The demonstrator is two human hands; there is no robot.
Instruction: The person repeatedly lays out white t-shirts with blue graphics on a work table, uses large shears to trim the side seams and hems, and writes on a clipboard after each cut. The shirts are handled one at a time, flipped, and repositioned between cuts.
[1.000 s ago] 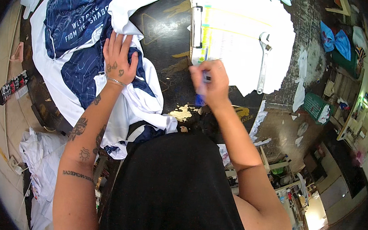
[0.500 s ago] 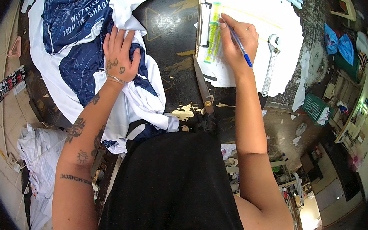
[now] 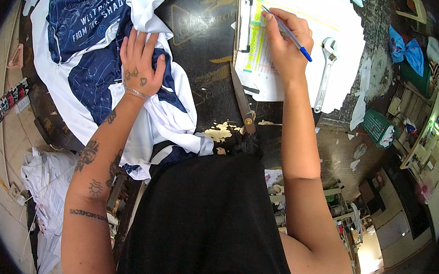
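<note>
My left hand (image 3: 141, 63) lies flat, fingers apart, on a navy and white printed garment (image 3: 96, 48) spread over the dark worktable (image 3: 201, 46). My right hand (image 3: 284, 43) grips a blue-capped pen (image 3: 291, 34), its tip resting on a sheet with green and yellow columns (image 3: 256, 41) held on a clipboard (image 3: 245, 19). The hand covers part of the sheet.
A large pair of scissors (image 3: 242, 100) lies just below the clipboard. An adjustable wrench (image 3: 325, 73) rests on white paper (image 3: 342, 48) to the right. White fabric (image 3: 43, 184) is piled on the floor at left. Shelves and a green basket (image 3: 377, 127) stand at right.
My right hand rose from the table's near edge to the clipboard with the pen, then settled with the tip on the sheet. My left hand stayed on the garment.
</note>
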